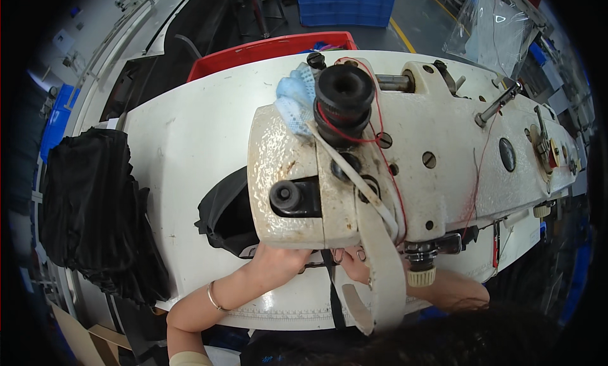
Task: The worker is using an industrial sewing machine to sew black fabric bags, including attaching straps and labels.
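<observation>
A white sewing machine (405,144) with red thread covers much of the work in front of me. Under its head lies a black fabric piece (229,211), curved open to the left, its right part hidden by the machine. My left hand (282,264) rests at the near edge of this fabric, its fingers mostly hidden behind the head. Close to the needle area, my right hand (354,263) has its fingers bent and pressed together; what they pinch is hidden. Between both hands a narrow black strap (334,296) hangs toward the table's front edge.
A stack of black fabric pieces (88,201) sits at the left of the white table (183,131). Beyond the far edge stand a red bin (272,47) and a blue crate (345,6). A light blue cloth (295,100) is tucked on the machine's head.
</observation>
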`<state>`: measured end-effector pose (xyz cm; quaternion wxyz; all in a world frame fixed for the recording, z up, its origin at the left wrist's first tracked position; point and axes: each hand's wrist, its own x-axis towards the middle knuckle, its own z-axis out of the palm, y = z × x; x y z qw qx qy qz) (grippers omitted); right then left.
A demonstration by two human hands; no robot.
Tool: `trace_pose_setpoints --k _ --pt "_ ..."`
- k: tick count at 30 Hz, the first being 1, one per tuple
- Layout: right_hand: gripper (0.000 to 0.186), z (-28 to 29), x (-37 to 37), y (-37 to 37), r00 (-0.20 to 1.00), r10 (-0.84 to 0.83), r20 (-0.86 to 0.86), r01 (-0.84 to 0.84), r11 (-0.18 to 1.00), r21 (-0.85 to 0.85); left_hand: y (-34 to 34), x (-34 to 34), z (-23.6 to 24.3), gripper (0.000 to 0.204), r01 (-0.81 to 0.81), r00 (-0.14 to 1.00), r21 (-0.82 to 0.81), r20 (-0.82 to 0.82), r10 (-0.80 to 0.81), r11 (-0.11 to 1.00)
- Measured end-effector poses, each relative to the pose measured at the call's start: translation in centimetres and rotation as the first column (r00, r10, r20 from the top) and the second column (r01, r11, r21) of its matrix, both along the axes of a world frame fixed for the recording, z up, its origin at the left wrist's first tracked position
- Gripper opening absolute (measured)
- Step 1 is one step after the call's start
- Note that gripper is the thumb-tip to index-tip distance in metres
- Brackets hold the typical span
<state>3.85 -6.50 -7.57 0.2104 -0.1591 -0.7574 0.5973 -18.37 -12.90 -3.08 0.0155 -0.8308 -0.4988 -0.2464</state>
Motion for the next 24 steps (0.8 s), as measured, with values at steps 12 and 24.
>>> trace_pose_setpoints --k 12,24 --pt "0.038 1.4 -0.2 -0.1 0.991 -0.089 0.096 0.064 0.968 0.241 0.4 -0.2 0.6 0.029 -0.015 0.997 0.003 -0.071 0.015 1.000" --pt "0.019 0.9 0.1 2.3 0.975 -0.223 -0.013 0.037 0.104 0.994 -1.2 0.1 3.6 0.034 -0.025 0.999 -0.072 -0.027 0.023 0.997"
